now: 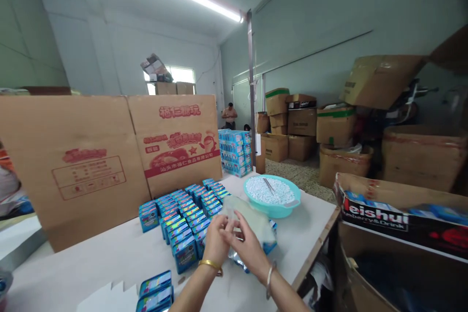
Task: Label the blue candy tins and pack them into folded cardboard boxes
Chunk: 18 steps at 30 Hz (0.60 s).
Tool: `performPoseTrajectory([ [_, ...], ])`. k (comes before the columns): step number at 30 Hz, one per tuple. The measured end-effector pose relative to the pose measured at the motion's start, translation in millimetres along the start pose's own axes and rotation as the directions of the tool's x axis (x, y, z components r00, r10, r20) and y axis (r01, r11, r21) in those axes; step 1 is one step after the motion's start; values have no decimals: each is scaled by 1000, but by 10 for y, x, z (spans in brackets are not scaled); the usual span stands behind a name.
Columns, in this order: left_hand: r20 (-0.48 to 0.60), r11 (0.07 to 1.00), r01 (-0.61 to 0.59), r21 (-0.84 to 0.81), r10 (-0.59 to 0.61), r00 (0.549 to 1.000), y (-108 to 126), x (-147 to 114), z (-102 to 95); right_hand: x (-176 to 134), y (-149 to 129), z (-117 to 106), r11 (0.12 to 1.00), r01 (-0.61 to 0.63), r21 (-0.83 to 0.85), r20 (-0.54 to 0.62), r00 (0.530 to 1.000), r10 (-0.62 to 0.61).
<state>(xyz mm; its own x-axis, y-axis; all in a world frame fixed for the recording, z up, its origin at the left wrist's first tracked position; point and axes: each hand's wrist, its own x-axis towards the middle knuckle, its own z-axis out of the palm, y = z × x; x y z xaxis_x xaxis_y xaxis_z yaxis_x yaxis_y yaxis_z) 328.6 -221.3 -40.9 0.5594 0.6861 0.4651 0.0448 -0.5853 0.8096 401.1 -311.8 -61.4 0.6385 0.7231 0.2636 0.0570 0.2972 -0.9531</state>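
Note:
Both hands are close together over the table, their fingertips meeting at the edge of a translucent plastic bag (245,212). My left hand (216,240) is closed on the bag's near left edge. My right hand (249,246) pinches the plastic beside it, thumb and fingers together. Under the bag lie blue packets (271,243), mostly covered. Left of my hands stand rows of small blue boxes (185,253) with colourful tops. Just beyond the bag is a turquoise basin (280,210) of small white pieces, with thin metal sticks (269,185) lying on them.
A large cardboard carton (179,156) walls off the table's far left. More blue boxes (155,285) sit near the front, beside white card (109,300). A metal post (250,68) rises behind. An open carton (369,212) stands right of the table edge. A person (229,113) is far back.

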Motion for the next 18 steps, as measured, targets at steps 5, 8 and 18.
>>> performPoseTrajectory([
  [5, -48, 995, 49, -86, -54, 997, 121, -92, 100, -189, 50, 200, 999, 47, 9, -184, 982, -45],
  [8, -26, 998, 35, -60, -37, 999, 184, -160, 91, -243, 166, 88, 977, 123, -175, -254, 953, -166],
  [18, 370, 998, 49, -40, -31, 928, 606, -509, -534, -833, -837, -602, 414, 127, -901, -122, 843, -524],
])
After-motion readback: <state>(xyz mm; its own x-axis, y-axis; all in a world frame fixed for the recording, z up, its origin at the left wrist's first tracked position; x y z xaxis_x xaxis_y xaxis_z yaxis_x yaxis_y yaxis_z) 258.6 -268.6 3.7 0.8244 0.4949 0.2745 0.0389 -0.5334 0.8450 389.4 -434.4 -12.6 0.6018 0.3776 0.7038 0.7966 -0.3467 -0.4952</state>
